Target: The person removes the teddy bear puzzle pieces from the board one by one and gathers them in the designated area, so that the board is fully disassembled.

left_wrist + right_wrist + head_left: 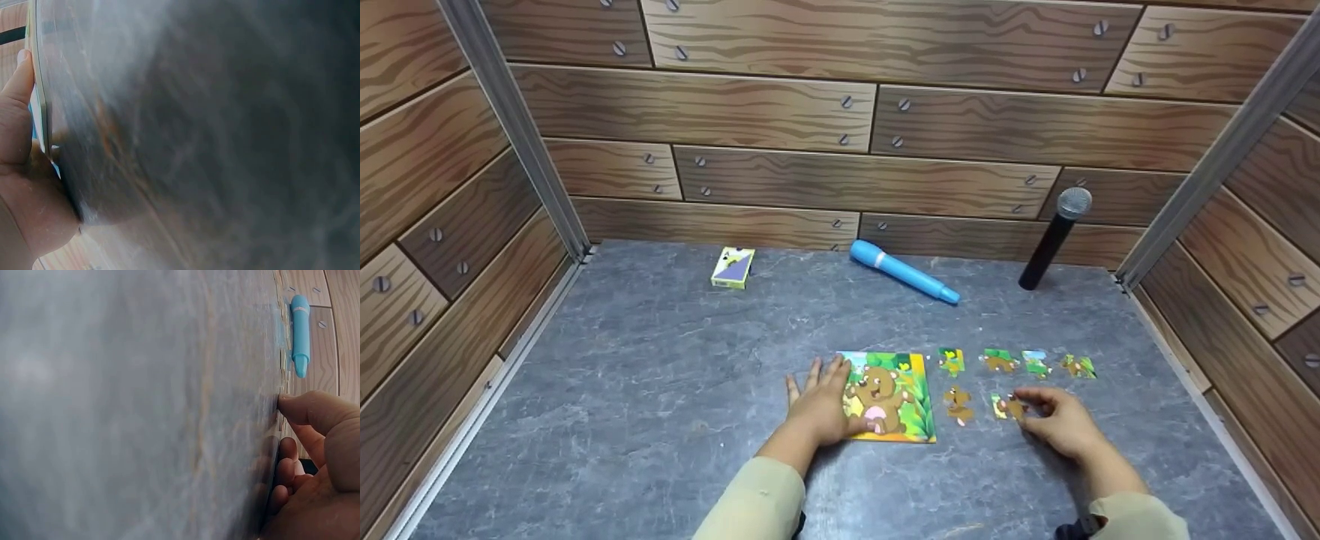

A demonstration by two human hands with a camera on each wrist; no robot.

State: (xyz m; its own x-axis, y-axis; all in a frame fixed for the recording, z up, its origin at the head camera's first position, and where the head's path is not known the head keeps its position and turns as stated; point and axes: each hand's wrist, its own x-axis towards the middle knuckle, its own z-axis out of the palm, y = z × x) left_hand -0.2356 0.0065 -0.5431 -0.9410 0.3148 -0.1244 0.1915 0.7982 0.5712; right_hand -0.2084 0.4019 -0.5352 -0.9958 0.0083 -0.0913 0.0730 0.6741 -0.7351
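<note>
- Wood-patterned walls (780,112) close off the back and sides of a grey marbled tabletop (607,390).
- Towards the back sit a small card box (733,268) left of centre, a blue stick (904,274) near the middle, and a black microphone (1050,244) at the right.
- At lower centre lies the bear board (889,397); the left hand (821,409) rests over its left edge, fingers spread and gripping nothing.
- Right of the board, four loose pieces (999,361) form an upper row; a bear-patterned piece (958,405) lies below.
- Beside that one, the right hand (1061,420) pinches a puzzle piece (1009,406) between thumb and forefinger, apparently at table level.
- Step in hand, as I judge it: handling one loose piece while the board is steadied.
- Moving that piece would call for a light fingertip hold on its thin edges, leaving its neighbours unbumped.
</note>
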